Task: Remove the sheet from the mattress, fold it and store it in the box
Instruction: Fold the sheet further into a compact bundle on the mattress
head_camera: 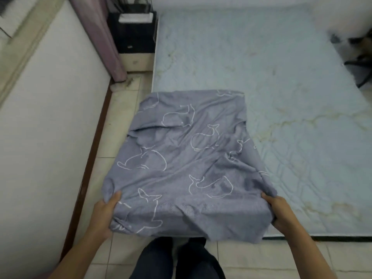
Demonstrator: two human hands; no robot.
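A grey-blue sheet (pixel 187 158) printed with white whale outlines is folded into a thick rectangle. It lies over the near left corner of a bare pale blue mattress (pixel 281 87) and overhangs the floor on its left. My left hand (pixel 104 212) grips the sheet's near left corner, thumb on top. My right hand (pixel 279 212) grips its near right corner, with the fingers tucked under the fabric. No box is in view.
A white wall (pixel 40 127) with a brown skirting runs along the left, leaving a narrow strip of tiled floor (pixel 120 109). A mauve curtain (pixel 100 37) and a black cabinet (pixel 134 31) stand at the mattress head. A black chair base (pixel 360 63) is at the right.
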